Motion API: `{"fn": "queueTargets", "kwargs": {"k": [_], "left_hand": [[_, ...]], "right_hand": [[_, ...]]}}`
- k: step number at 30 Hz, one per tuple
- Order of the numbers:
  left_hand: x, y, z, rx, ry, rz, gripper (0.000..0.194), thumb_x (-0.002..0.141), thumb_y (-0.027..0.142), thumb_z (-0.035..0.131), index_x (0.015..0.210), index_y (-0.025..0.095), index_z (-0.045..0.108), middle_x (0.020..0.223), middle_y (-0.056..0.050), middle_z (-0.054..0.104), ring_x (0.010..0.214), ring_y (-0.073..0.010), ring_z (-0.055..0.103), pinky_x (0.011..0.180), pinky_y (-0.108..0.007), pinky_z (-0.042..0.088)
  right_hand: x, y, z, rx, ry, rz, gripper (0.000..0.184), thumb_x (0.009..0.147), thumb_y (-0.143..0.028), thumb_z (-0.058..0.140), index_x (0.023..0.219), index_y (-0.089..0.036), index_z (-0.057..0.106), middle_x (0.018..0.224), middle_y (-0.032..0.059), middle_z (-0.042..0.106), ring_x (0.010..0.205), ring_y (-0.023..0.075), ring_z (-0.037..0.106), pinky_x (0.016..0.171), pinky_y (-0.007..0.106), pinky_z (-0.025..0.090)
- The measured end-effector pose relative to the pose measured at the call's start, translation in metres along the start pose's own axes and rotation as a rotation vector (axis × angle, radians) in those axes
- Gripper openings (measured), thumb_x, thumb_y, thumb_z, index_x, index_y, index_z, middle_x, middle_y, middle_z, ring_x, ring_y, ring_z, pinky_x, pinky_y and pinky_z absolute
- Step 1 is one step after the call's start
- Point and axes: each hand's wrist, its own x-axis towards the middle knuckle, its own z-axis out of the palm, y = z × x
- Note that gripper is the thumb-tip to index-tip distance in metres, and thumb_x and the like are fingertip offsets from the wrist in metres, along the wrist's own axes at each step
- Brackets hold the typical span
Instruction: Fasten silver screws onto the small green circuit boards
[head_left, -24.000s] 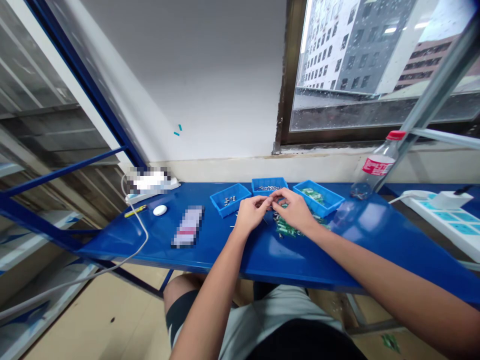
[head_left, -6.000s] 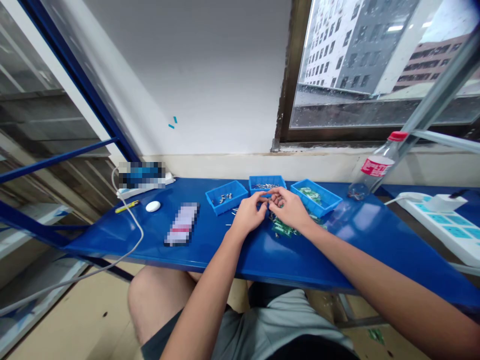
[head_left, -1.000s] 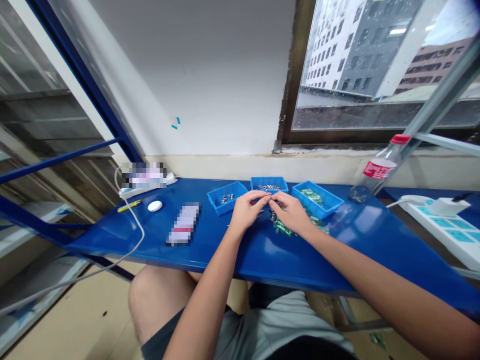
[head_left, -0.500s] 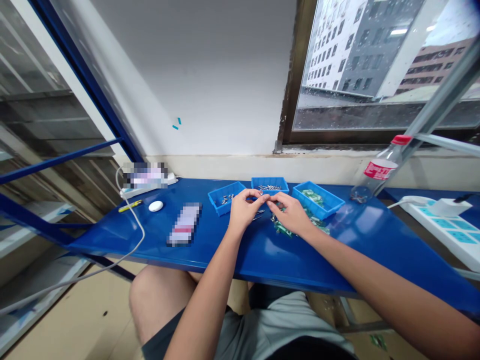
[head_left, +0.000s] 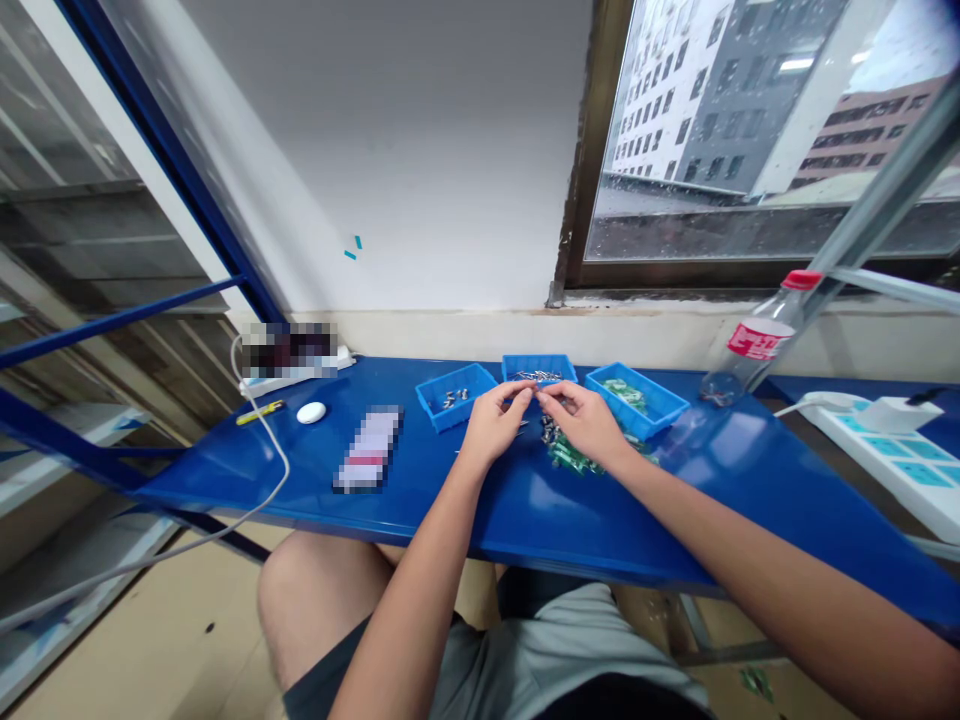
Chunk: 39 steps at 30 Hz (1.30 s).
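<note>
My left hand and my right hand meet fingertip to fingertip above the blue table, in front of the middle bin. Thumb and forefinger are pinched together on each; whatever is between them is too small to make out. Beneath my right hand lies a loose pile of green and metal parts. A few thin metal pieces lie by my left hand. The left blue bin holds several small metal parts, the middle blue bin thin metal pieces, and the right blue bin green parts.
On the table's left are a blurred-out phone, a white round object, a yellow cutter and a cable. A plastic bottle stands at the right, near a white power strip.
Both hands have shifted slightly; my left hand has moved a little right, so more of the left bin's contents show. The fingertips stay together.
</note>
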Motion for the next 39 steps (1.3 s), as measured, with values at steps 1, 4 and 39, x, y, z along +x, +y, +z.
{"fn": "queueTargets", "kwargs": {"k": [1, 4, 39], "left_hand": [[-0.001, 0.000, 0.000, 0.058, 0.003, 0.005, 0.029, 0.100, 0.033, 0.057, 0.115, 0.020, 0.077, 0.119, -0.008, 0.078, 0.109, -0.0226, 0.073, 0.099, -0.036, 0.057], [-0.003, -0.002, 0.000, 0.324, -0.037, 0.095, 0.027, 0.099, 0.028, 0.056, 0.115, 0.020, 0.077, 0.119, -0.008, 0.077, 0.111, -0.0241, 0.071, 0.104, -0.040, 0.055], [0.000, -0.005, 0.003, 0.057, 0.108, 0.040, 0.011, 0.089, 0.019, 0.070, 0.098, 0.018, 0.076, 0.102, -0.008, 0.080, 0.090, -0.0202, 0.076, 0.081, -0.032, 0.063]], "right_hand": [[0.001, 0.001, 0.000, 0.045, 0.011, 0.039, 0.034, 0.092, -0.055, 0.065, 0.098, -0.022, 0.074, 0.094, 0.0073, 0.075, 0.082, 0.0238, 0.070, 0.073, 0.035, 0.057], [0.004, 0.001, -0.003, 0.148, 0.057, 0.118, 0.039, 0.087, -0.058, 0.070, 0.099, -0.020, 0.072, 0.087, 0.0067, 0.075, 0.079, 0.0233, 0.070, 0.071, 0.034, 0.056], [-0.001, -0.002, -0.003, -0.168, -0.042, -0.084, 0.021, 0.090, -0.040, 0.067, 0.102, -0.023, 0.072, 0.095, 0.0060, 0.077, 0.083, 0.0226, 0.073, 0.068, 0.034, 0.057]]}}
